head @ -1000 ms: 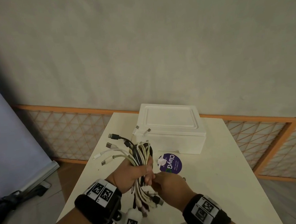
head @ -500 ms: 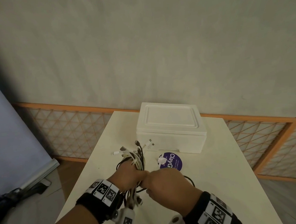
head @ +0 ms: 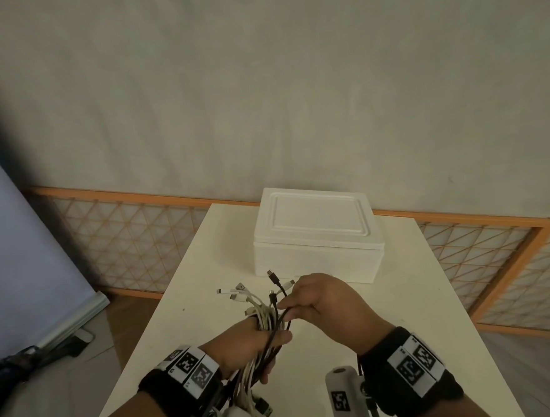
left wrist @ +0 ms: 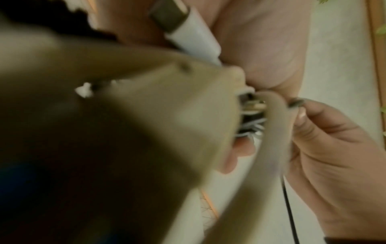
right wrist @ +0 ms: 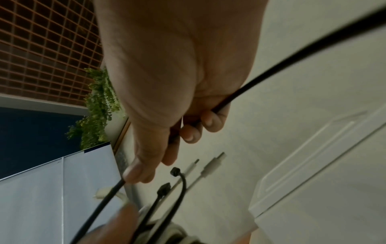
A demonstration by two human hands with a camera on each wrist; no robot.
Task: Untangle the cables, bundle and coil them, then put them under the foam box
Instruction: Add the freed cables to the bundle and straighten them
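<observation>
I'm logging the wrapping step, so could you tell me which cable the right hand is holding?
The right hand pinches a black cable; the white cables stay bunched in the left hand.

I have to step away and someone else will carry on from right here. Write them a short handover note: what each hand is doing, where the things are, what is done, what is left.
Left hand: grips the bundle of cables upright above the table, plug ends fanning out at the top.
Right hand: pinches one black cable beside the bundle.
Foam box: lid on, at the far end of the table, nothing under it.
Done: cables gathered into one handful.
Left: bring the black cable into the bundle, coil and secure it, then lift the box and put the coil underneath.
</observation>
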